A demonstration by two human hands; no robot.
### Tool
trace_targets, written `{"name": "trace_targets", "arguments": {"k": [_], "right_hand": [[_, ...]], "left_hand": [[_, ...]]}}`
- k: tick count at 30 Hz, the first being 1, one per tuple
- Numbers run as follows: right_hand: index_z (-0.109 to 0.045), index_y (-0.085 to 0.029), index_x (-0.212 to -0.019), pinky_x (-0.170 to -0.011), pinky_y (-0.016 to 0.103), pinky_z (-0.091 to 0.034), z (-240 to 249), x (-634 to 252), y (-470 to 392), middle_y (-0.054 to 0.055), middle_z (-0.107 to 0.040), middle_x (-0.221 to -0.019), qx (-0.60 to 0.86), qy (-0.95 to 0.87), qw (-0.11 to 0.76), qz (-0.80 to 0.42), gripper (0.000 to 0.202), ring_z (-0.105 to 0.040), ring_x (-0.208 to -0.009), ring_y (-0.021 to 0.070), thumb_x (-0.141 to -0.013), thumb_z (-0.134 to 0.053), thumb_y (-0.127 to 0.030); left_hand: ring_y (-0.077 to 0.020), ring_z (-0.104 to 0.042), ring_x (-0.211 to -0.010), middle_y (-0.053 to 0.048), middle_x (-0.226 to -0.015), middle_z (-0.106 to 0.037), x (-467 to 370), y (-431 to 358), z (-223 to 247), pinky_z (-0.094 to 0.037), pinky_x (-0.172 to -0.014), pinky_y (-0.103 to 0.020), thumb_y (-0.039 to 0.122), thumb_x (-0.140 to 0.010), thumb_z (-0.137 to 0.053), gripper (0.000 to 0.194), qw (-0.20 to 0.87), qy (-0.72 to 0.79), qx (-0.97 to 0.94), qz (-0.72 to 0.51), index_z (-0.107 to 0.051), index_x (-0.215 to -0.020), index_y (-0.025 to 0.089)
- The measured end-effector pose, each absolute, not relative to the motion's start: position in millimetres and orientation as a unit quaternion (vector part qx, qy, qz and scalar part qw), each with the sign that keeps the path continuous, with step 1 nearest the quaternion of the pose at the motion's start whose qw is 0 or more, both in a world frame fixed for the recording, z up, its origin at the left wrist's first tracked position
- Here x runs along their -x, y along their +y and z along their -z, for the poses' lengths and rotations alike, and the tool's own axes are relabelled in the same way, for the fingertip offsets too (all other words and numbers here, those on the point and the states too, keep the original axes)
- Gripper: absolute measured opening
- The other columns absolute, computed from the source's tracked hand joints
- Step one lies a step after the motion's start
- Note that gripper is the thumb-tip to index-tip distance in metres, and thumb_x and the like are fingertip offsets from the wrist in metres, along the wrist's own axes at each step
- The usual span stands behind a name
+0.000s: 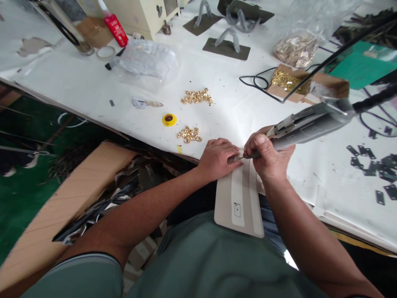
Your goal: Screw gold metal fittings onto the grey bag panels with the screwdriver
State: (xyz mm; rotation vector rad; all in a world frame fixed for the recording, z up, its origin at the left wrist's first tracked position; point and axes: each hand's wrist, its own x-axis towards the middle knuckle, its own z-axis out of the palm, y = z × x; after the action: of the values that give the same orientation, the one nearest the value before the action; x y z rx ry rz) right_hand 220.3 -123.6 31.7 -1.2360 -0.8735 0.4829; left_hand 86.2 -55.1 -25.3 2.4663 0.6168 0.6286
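Observation:
My right hand (269, 155) is wrapped round a grey electric screwdriver (313, 122), which slants down to the left. Its bit points at a small piece (238, 157) near the far end of a beige panel (238, 223). That piece is partly hidden by my fingers, so its kind is unclear. The panel has rounded corners and pale strips, and reaches from the table edge towards my lap. My left hand (218, 159) grips the panel's far end, thumb and fingers closed round the spot at the bit. Two piles of gold-coloured metal fittings (190, 134) (197, 97) lie beyond my left hand.
A yellow round container (169, 120) stands left of the fittings. Farther back are a plastic bag (149, 58), a red bottle (115, 29) and dark plates with clear handles (226, 49). To the right lie a cardboard box of gold parts (287, 82), a cable and black plates (386, 167).

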Motion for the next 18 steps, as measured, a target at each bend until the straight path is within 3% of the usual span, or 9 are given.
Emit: {"name": "trace_targets", "arguments": {"k": [12,18], "right_hand": [[-0.047,-0.025,-0.060,-0.044,0.032,-0.044,-24.6,-218.6,-120.6,-0.003,-0.050,-0.054,0.579,-0.392,0.688,-0.194,0.051,-0.050,-0.045,0.0146,-0.080,-0.078,-0.062],[-0.049,-0.024,-0.060,-0.045,0.030,-0.045,-20.5,-220.9,-119.2,-0.004,-0.051,-0.052,0.555,-0.409,0.701,-0.184,0.047,-0.051,-0.045,0.0135,-0.082,-0.079,-0.053]], "left_hand": [[-0.0276,-0.061,-0.120,-0.001,-0.118,-0.079,-86.0,-54.1,25.0,-0.041,-0.102,-0.047,0.042,-0.087,-0.077,0.023,0.257,0.228,-0.910,-0.231,-0.076,-0.104,0.027],[-0.0270,-0.060,-0.120,0.000,-0.118,-0.078,-84.9,-55.2,25.8,-0.039,-0.102,-0.046,0.041,-0.089,-0.076,0.026,0.250,0.220,-0.912,-0.238,-0.075,-0.111,0.027]]}}
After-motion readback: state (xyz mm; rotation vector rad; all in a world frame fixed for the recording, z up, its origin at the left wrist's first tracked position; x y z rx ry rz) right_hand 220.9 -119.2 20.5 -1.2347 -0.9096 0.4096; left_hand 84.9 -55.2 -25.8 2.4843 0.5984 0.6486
